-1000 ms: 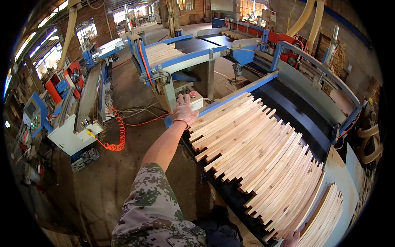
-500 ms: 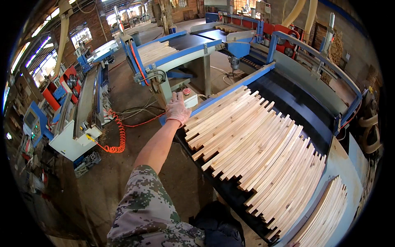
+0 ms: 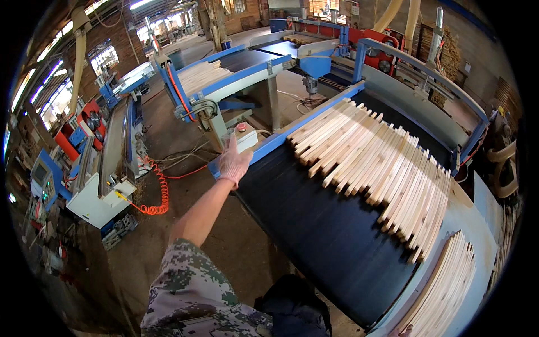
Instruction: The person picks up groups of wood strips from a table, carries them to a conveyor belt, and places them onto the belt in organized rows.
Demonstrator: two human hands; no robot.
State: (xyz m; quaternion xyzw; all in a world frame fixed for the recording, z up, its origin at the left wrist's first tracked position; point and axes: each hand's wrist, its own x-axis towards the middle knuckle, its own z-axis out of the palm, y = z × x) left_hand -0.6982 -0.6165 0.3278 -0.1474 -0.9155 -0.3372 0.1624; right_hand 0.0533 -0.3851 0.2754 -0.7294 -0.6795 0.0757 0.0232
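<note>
My left hand [image 3: 233,162], in a pale work glove, is stretched out flat with nothing in it. It hovers over the blue edge rail of the black conveyor belt [image 3: 314,224], just below a small white control box with a red button [image 3: 242,135]. A wide layer of pale wooden slats [image 3: 376,168] lies across the belt to the right of the hand, apart from it. More slats sit stacked [image 3: 449,286] on the grey table at the belt's end. Only a sliver of my right hand [image 3: 402,331] shows at the bottom edge by that stack.
A blue-framed machine table [image 3: 236,78] with more slats stands behind the control box. A coiled orange hose [image 3: 160,191] and a white and blue machine [image 3: 106,174] are on the left floor. A blue guard rail [image 3: 426,73] runs behind the belt.
My left hand has left the slat ends and now hovers by the control box. The slats have shifted right along the belt, leaving bare black belt beside the hand.
</note>
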